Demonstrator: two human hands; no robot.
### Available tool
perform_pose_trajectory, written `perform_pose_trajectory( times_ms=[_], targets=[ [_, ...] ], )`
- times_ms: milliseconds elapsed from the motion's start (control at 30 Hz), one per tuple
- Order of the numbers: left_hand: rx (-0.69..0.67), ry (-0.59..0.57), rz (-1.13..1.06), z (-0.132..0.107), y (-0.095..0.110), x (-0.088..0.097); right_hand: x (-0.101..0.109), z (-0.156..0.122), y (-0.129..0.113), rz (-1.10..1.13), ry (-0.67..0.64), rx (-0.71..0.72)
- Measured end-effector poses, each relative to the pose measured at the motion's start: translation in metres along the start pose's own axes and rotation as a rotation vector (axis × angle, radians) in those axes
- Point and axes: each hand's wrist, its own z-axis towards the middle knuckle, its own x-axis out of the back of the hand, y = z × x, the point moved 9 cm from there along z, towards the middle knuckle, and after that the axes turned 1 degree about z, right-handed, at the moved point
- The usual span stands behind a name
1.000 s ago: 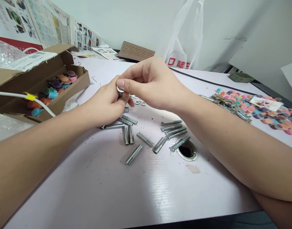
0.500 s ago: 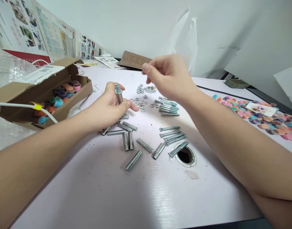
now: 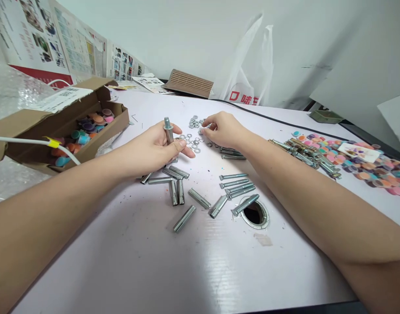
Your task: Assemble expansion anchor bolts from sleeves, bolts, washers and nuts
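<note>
My left hand (image 3: 157, 146) grips an upright metal anchor bolt (image 3: 168, 130) in its sleeve, threaded end up. My right hand (image 3: 223, 129) reaches down to a small pile of nuts (image 3: 196, 122) at the far middle of the table, fingertips pinched among them; what they hold is too small to make out. Loose washers (image 3: 191, 143) lie between the two hands. Several metal sleeves (image 3: 178, 189) and bare bolts (image 3: 237, 184) are scattered on the white table (image 3: 137, 257) in front of me.
An open cardboard box (image 3: 66, 126) of coloured caps sits at the left, with a white cable across it. A round hole (image 3: 255, 213) is in the tabletop. Assembled bolts (image 3: 306, 155) and coloured discs (image 3: 370, 163) lie at the right. A plastic bag (image 3: 249, 83) stands behind.
My right hand left the bolt's top, rose, then came down onto the nut pile. My left hand kept the bolt upright and shifted slightly right.
</note>
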Motion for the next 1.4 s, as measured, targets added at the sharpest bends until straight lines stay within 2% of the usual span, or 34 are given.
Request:
perform_pose_trajectory(
  times_ms=[67, 200, 400, 533, 600, 700, 900, 1000, 1233, 1400],
  targets=[
    [0.027, -0.029, 0.039, 0.000, -0.001, -0.003, -0.001, 0.000, 0.001, -0.020, 0.002, -0.001],
    [0.063, -0.006, 0.047, -0.004, -0.001, -0.001, -0.001, 0.001, 0.004, -0.018, -0.007, -0.011],
    [0.029, -0.046, 0.033, -0.003, -0.004, -0.004, -0.002, 0.005, 0.007, -0.025, 0.002, -0.008],
    [0.001, 0.003, 0.035, -0.001, -0.002, 0.005, 0.007, 0.008, 0.012, -0.012, 0.072, -0.026],
    [0.004, 0.023, 0.040, -0.001, -0.001, 0.009, 0.007, 0.007, 0.011, 0.052, 0.035, -0.014],
    [0.031, 0.045, 0.082, -0.002, -0.004, 0.012, 0.000, 0.003, 0.001, 0.136, -0.088, 0.024],
    [-0.004, 0.109, 0.173, -0.001, -0.005, 0.016, -0.007, 0.000, -0.007, 0.076, -0.177, 0.042],
    [-0.004, 0.093, 0.197, -0.001, -0.004, 0.013, -0.012, 0.000, -0.008, 0.069, -0.214, 0.043],
    [-0.013, 0.054, 0.229, 0.000, -0.004, 0.008, -0.016, -0.001, -0.008, 0.058, -0.242, 0.005],
    [-0.012, 0.049, 0.226, 0.000, -0.004, 0.007, -0.009, 0.002, -0.002, 0.038, -0.168, 0.008]
  ],
)
